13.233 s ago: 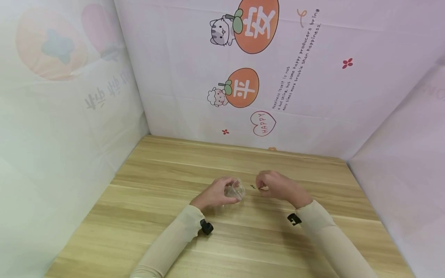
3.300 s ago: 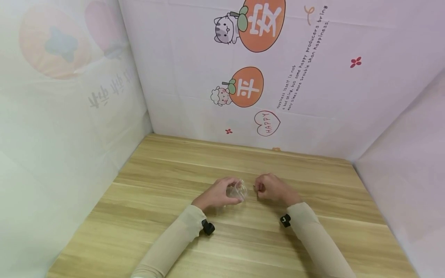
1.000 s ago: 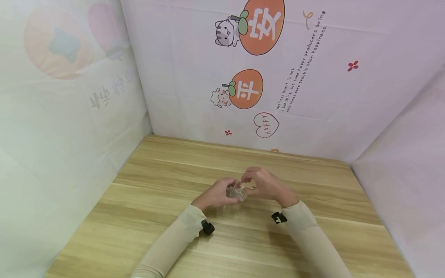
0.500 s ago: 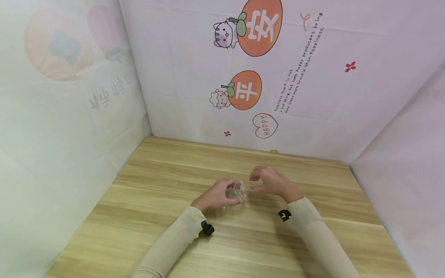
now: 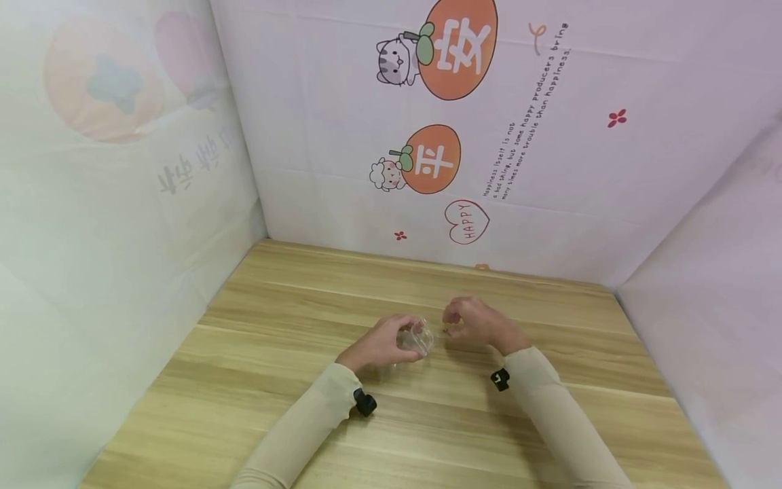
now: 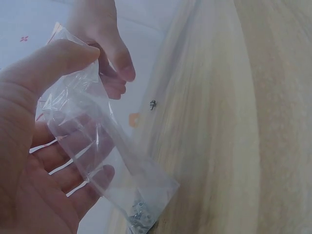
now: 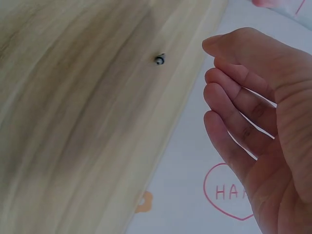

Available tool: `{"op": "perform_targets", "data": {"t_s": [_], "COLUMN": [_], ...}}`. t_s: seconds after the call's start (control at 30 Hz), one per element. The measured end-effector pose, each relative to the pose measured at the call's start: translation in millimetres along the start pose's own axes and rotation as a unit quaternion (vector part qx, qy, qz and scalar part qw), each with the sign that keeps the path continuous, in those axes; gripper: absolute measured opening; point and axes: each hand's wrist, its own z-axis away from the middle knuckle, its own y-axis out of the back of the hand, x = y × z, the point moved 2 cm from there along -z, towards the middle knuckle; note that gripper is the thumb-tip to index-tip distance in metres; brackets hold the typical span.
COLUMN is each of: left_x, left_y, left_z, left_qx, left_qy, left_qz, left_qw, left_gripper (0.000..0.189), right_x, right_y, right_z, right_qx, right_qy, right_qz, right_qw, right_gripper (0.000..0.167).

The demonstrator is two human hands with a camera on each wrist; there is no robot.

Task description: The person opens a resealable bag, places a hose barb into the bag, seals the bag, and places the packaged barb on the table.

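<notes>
Clear plastic bag (image 5: 408,339) is in the person's left hand (image 5: 374,343) in the head view, thumb and fingers curled round it, its mouth toward the right hand (image 5: 482,324). That right hand is near it, low over the wooden table (image 5: 293,292), and the printed white wall (image 5: 336,136) stands behind.

In the left wrist view, the thumb pins the bag's upper edge with the other fingers behind the film; small metal parts (image 6: 141,217) gather in its bottom corner. One screw-like piece (image 6: 152,105) lies outside the bag, on the table.

In the right wrist view, the right hand's fingers are loosely bent, bare, and apart from that piece.
</notes>
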Motion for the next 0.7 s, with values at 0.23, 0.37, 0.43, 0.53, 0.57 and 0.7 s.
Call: {"op": "perform_targets", "data": {"t_s": [0.23, 0.37, 0.43, 0.53, 0.57, 0.7], "left_x": [0.6, 1.4, 1.3, 0.6, 0.2, -0.7], "left_y": [0.6, 1.6, 1.7, 1.6, 1.5, 1.3], "left_z": [0.2, 0.2, 0.1, 0.1, 0.1, 0.0], "left_qx": [-0.001, -0.003, -0.004, -0.003, -0.003, -0.002], "left_qy": [0.002, 0.001, 0.001, 0.0, 0.0, -0.002], "left_qz": [0.007, 0.011, 0.011, 0.01, 0.01, 0.012], "left_qw": [1.0, 0.9999, 0.9999, 0.9999, 0.9999, 0.9999], "left_gripper": [0.055, 0.054, 0.054, 0.054, 0.053, 0.052], "right_x": [9.2, 14.9, 17.5, 21.0, 22.0, 25.7], "right_y": [-8.5, -12.8, -14.7, -17.4, -18.2, -21.6], "right_z": [-1.3, -2.2, -1.9, -1.6, -1.7, -3.4], "right_qx": [-0.017, -0.019, -0.017, -0.014, -0.013, -0.015], "right_qy": [-0.032, -0.034, -0.03, -0.024, -0.022, -0.022], "right_qz": [-0.013, -0.013, -0.012, -0.012, -0.012, -0.013], "right_qw": [0.9993, 0.9992, 0.9993, 0.9995, 0.9996, 0.9996], "right_gripper": [0.017, 0.016, 0.015, 0.014, 0.013, 0.011]}}
